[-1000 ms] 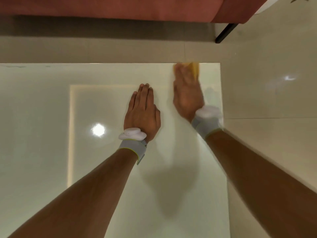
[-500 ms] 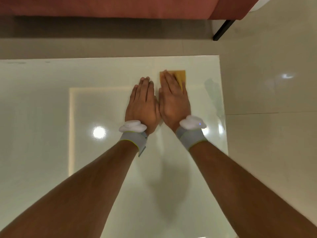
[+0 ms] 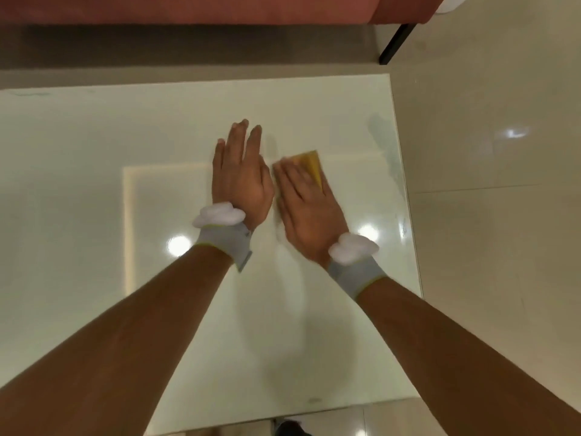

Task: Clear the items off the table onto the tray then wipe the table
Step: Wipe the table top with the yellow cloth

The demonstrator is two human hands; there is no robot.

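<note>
pressed, not pinched, under the seemingly flat-fingered right grip [image 3: 309,209], the cloth [image 3: 309,160] could be left behind; the left grip [image 3: 240,177] was laid flat.

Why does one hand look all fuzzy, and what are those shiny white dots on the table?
In the head view, the right hand and the yellow cloth under it are smeared, likely motion blur, while the left hand looks sharp; the white dots are glare from lights reflected in the glossy table; a soft shadow lies below the hands.
</note>
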